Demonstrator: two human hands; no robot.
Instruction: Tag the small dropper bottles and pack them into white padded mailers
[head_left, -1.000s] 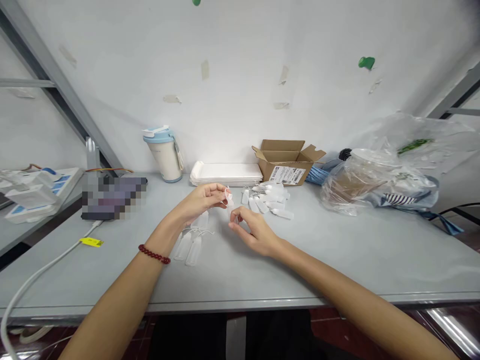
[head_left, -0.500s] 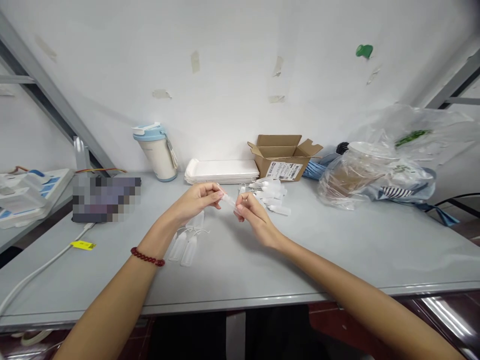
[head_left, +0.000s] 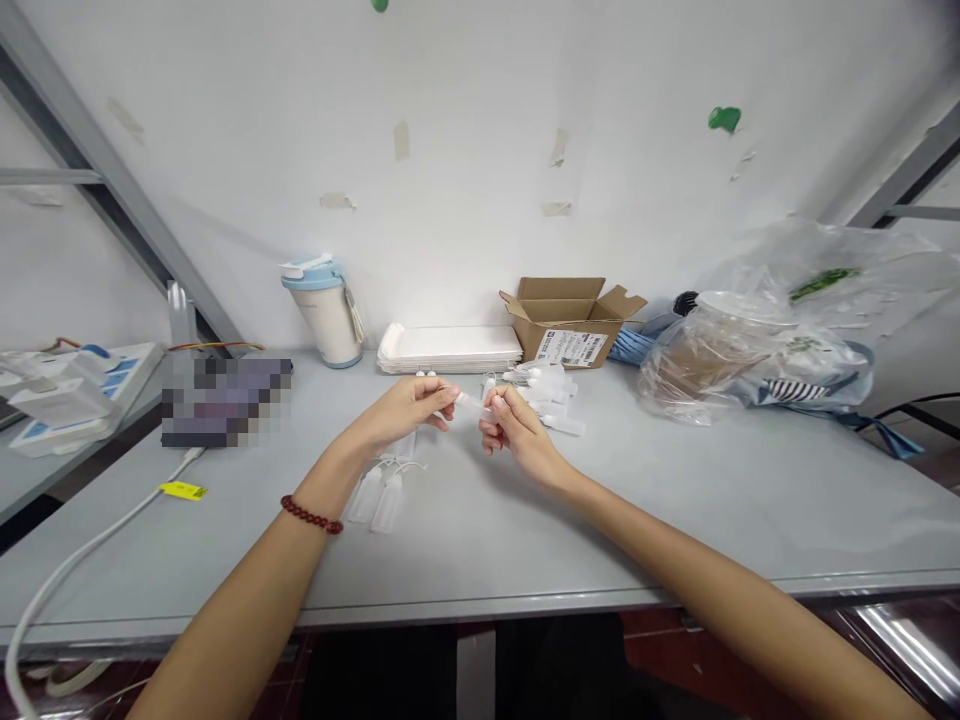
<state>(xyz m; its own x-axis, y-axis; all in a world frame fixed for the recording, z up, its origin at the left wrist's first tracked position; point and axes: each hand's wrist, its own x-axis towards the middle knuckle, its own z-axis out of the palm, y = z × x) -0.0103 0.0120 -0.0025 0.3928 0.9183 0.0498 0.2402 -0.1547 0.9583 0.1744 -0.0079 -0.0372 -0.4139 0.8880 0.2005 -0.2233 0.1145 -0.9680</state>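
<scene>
Between my two hands, a small translucent plastic bottle (head_left: 475,404) is held up over the table. My left hand (head_left: 421,408) pinches its narrow capped end between thumb and fingers. At the other end, my right hand (head_left: 516,428) grips the bottle body, with the fingers curled and hiding part of it. Several similar bottles with thin white ties (head_left: 386,502) lie on the table below my left wrist. A pile of more such bottles (head_left: 551,388) lies just behind my right hand.
An opened cardboard box (head_left: 574,335) and a stack of white envelopes (head_left: 450,347) stand against the wall. A blue-lidded tumbler (head_left: 326,315) is to their left. Plastic-bagged items (head_left: 712,350) sit at right; a blurred-out device (head_left: 225,405) with a white cable (head_left: 105,545) lies at left.
The view has shifted slightly, so the scene sits a little lower and further right. Both hands keep hold of the bottle, which is now nearer to level.
</scene>
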